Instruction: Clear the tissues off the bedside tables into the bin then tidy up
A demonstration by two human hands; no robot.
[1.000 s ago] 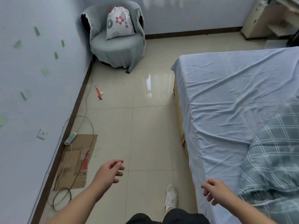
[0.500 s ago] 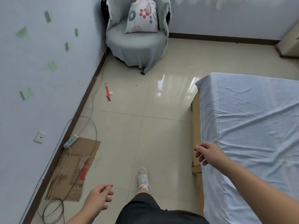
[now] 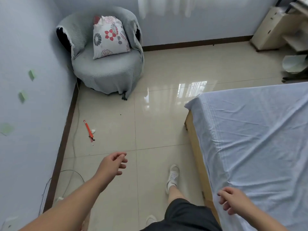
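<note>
Though no bedside table shows, a small white wad (image 3: 93,130) on the floor (image 3: 158,122) just beside an orange pen (image 3: 88,130) may be a tissue. It should be light, soft, crushable: pinch it anywhere. Both the left hand (image 3: 115,164) and right hand (image 3: 231,202) hang empty, fingers loosely curled. The floor is glossy; bed (image 3: 258,139) at right, chair (image 3: 106,72) in the corner.
</note>
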